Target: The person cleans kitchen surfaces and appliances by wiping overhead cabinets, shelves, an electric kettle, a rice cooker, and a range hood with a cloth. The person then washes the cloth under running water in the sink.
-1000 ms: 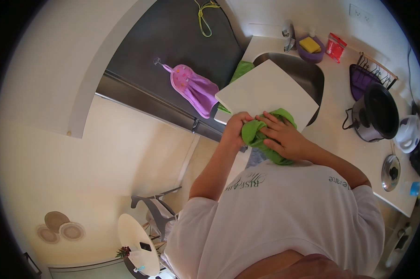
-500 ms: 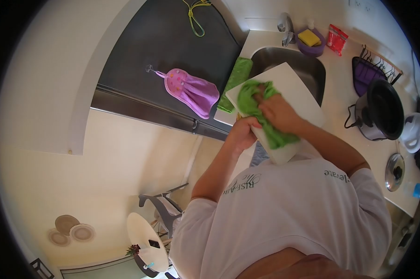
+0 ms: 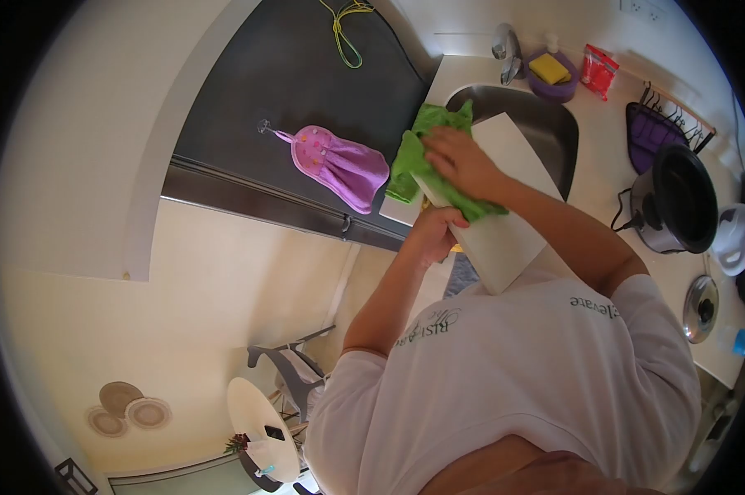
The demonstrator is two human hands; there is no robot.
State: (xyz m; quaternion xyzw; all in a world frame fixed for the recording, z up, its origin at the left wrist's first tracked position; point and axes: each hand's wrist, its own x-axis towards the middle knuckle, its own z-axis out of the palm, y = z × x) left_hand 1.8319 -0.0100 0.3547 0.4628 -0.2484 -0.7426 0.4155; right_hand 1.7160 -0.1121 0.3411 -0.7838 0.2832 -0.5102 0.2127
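Observation:
My left hand [image 3: 435, 234] grips the near left edge of a white rectangular board [image 3: 517, 177], with the thumb on top. The board is tilted and partly covers the sink. My right hand [image 3: 465, 161] presses a green cloth [image 3: 475, 208] against the board's left side, fingers bent over the fabric. Another green cloth [image 3: 404, 186] lies on the counter just left of the board, and the two cloths overlap in view, so their border is hard to make out.
Behind the board is a steel sink [image 3: 546, 115] with a faucet [image 3: 508, 58]. A purple holder with a yellow sponge [image 3: 550, 68], a red packet [image 3: 599, 70], a black pot [image 3: 682, 198] and a glass lid [image 3: 702, 309] stand to the right. A pink hand towel [image 3: 339, 165] hangs at left.
My right hand has moved left and slightly away from me, taking the green cloth toward the board's left edge. More of the board's surface shows. My left hand keeps its hold.

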